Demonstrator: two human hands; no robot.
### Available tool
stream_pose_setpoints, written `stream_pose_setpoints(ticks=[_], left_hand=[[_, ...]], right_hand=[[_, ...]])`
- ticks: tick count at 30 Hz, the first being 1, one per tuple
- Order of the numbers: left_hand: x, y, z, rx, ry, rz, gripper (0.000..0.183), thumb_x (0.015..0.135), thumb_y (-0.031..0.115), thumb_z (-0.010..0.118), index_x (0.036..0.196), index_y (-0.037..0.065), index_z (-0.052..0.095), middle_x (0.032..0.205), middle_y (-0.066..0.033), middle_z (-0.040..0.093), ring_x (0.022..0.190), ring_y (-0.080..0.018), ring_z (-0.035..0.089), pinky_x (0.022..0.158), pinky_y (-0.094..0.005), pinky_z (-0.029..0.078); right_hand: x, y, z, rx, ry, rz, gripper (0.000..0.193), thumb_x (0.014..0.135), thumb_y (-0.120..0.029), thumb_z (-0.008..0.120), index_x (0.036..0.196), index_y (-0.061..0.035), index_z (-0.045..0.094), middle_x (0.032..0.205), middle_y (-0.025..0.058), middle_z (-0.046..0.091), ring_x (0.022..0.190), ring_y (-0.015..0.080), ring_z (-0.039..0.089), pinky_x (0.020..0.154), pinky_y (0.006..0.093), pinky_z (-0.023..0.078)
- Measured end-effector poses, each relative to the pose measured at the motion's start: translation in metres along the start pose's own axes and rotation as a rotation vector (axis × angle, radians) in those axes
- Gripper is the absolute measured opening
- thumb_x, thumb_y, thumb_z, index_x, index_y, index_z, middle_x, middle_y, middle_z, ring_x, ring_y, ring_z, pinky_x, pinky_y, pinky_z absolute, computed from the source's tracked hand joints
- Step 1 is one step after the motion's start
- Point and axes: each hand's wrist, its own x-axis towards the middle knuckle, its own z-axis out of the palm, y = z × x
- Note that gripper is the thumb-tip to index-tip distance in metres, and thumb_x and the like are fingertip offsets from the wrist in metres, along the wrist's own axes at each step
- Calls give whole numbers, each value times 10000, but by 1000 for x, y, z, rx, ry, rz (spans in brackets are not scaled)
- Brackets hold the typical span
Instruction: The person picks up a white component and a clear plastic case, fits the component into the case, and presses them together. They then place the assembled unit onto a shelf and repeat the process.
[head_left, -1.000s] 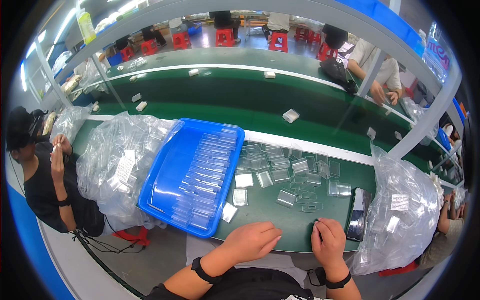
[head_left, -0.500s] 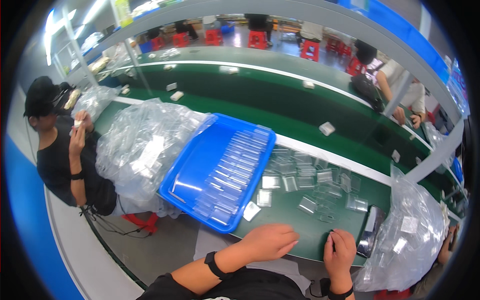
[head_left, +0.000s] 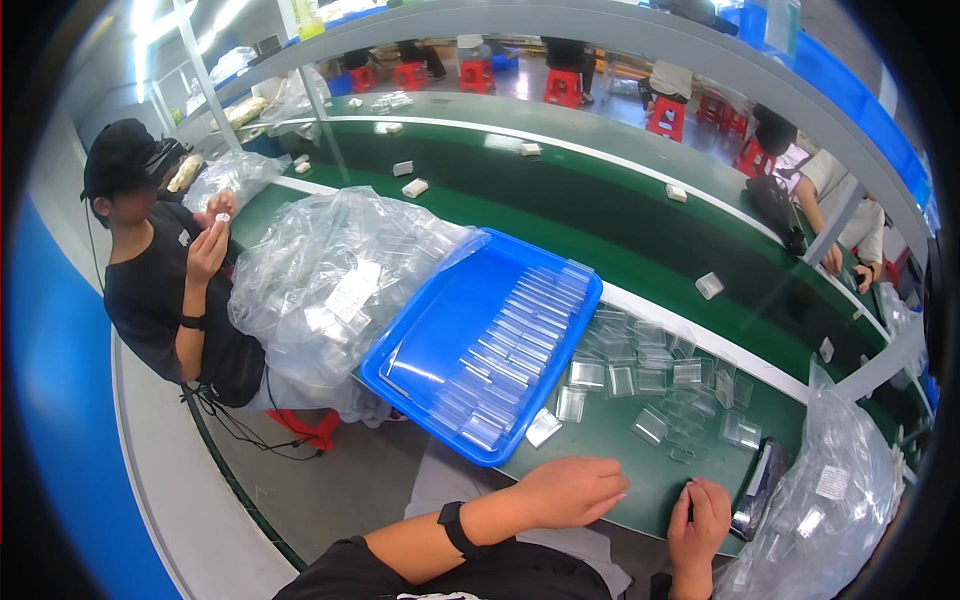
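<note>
My left hand [head_left: 575, 492] hovers over the near edge of the green bench, fingers bent and drawn together, nothing visible in them. To its right, my right hand [head_left: 700, 515] is curled, with a small dark bit between thumb and forefinger that I cannot make out. Beyond both hands lie several clear plastic cases [head_left: 688, 373], scattered and partly overlapping. A blue tray [head_left: 430, 290] on the left holds a slanting row of similar clear cases [head_left: 520, 335]. One whitish case [head_left: 543, 428] rests beside the tray's near right corner. Close to my right hand is a dark glossy object [head_left: 760, 490].
Large clear plastic bags stand left of the tray [head_left: 330, 270] and at the right [head_left: 825, 500]. Behind a white rail runs a green conveyor belt [head_left: 560, 205] carrying small white pieces. A person in black [head_left: 160, 260] sits at the left. Grey frame bars [head_left: 870, 370] cross the right side.
The view has turned a little, so the bench, tray and bags appear farther right. Both my hands keep nearly the same pose and place over the bench edge.
</note>
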Motion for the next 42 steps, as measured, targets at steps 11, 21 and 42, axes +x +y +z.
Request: stream_pose_setpoints(ticks=[11, 21, 42], left_hand=[[-1, -2, 0, -20, 10, 20, 129, 966, 173, 651, 1048, 73, 655, 896, -87, 572, 822, -303, 637, 695, -435, 519], [0, 3, 1, -17, -40, -20, 138, 974, 194, 641, 1057, 87, 665, 897, -78, 588, 825, -301, 647, 689, -435, 529], [11, 12, -9, 15, -37, -74, 137, 882, 110, 723, 1015, 76, 728, 884, -83, 647, 779, -310, 661, 671, -417, 539]], right_hand=[[-3, 2, 2, 9, 3, 5, 129, 822, 47, 691, 949, 35, 668, 999, 171, 681, 904, 362, 667, 788, 436, 538], [-8, 1, -2, -4, 6, 24, 127, 831, 34, 702, 956, 32, 680, 1009, 176, 688, 911, 363, 668, 801, 437, 537], [7, -1, -8, 2, 4, 12, 196, 778, -26, 765, 962, -12, 700, 999, 132, 702, 896, 319, 682, 784, 418, 561]])
